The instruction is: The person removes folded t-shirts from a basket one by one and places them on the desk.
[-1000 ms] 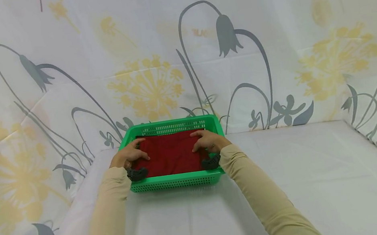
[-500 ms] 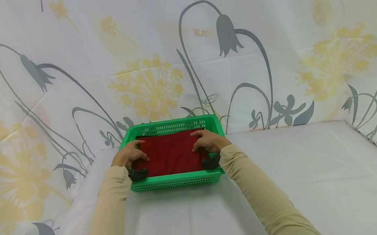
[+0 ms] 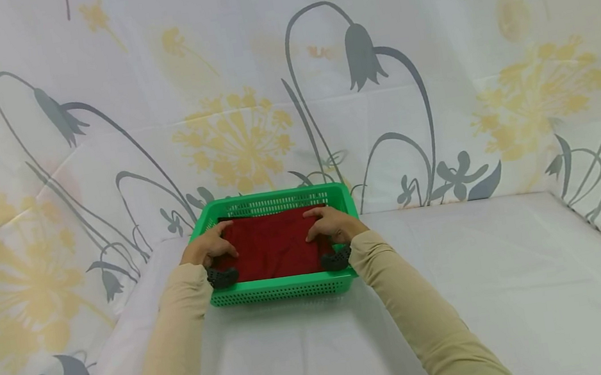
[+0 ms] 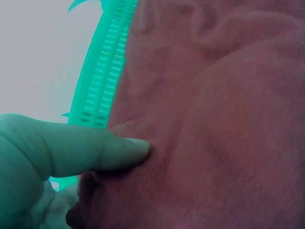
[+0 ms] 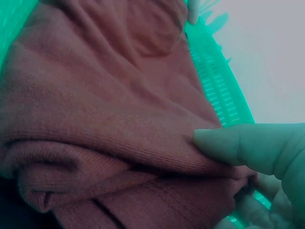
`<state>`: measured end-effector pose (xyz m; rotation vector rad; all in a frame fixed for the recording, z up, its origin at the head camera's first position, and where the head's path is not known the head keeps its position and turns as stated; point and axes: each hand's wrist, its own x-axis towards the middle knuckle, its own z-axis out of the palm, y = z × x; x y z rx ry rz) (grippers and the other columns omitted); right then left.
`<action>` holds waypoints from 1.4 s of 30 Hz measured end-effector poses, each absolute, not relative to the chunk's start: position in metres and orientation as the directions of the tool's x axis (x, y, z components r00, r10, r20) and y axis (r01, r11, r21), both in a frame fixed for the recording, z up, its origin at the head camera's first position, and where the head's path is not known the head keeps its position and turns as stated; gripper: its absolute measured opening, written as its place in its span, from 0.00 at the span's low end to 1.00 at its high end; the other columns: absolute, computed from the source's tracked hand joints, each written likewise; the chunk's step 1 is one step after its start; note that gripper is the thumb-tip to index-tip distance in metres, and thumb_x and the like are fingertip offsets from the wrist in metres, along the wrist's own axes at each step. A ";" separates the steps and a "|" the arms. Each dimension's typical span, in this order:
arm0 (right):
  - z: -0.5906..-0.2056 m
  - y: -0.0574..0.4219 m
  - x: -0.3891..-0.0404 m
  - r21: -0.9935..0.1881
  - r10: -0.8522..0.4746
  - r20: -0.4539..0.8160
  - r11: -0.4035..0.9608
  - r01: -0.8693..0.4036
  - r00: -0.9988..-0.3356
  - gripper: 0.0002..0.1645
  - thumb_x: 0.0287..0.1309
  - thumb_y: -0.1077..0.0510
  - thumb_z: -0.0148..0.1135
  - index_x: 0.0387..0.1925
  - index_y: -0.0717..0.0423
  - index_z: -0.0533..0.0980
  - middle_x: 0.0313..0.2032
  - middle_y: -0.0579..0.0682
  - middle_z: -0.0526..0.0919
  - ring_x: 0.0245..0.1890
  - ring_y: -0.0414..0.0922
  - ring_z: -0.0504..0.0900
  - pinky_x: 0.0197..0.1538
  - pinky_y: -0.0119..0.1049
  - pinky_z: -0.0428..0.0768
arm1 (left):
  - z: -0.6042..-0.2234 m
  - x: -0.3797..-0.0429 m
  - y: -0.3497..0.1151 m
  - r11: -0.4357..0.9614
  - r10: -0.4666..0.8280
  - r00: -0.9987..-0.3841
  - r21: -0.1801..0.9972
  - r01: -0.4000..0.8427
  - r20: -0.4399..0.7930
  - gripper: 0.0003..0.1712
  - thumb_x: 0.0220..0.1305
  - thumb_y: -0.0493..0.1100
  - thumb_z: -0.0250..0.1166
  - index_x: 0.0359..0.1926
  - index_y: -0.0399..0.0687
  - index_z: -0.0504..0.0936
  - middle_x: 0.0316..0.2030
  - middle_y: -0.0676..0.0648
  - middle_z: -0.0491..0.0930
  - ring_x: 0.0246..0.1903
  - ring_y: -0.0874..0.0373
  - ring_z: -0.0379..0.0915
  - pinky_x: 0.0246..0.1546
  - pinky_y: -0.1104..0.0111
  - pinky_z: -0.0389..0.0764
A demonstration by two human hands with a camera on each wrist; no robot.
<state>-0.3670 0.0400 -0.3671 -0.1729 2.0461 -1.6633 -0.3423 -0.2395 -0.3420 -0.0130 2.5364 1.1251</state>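
Observation:
A folded dark red garment [image 3: 274, 246] of knit fabric lies in a green plastic basket [image 3: 285, 282]. My left hand [image 3: 209, 246] holds its left side; in the left wrist view the thumb [image 4: 119, 150] presses on top of the cloth [image 4: 228, 119], with other fingers partly hidden at its edge. On the right side, my right hand [image 3: 337, 226] grips the garment likewise. The right wrist view has that thumb [image 5: 224, 145] over the ribbed fold [image 5: 105, 105] and curled fingers beneath the layers. A rolled, layered edge shows there.
Perforated basket walls [image 5: 217, 86] rise close beside both hands. Black perforated pieces [image 3: 223, 277] sit at the wrists. The basket stands on a white-covered table [image 3: 466, 279], near a floral cloth backdrop [image 3: 235, 61] behind it.
My left hand and forearm have shifted very slightly to the right. The right hand, the garment and the basket look almost unmoved.

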 end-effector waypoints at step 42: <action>-0.349 0.042 -0.366 -0.968 -0.349 -0.178 0.233 0.098 -0.920 0.36 0.57 0.74 0.58 0.67 0.56 0.67 0.59 0.60 0.70 0.49 0.53 0.75 0.46 0.40 0.76 | -0.325 -0.335 -0.251 0.443 0.153 -0.940 0.872 -0.209 -0.304 0.41 0.65 0.30 0.53 0.76 0.50 0.51 0.57 0.31 0.68 0.12 0.64 0.59 0.11 0.74 0.53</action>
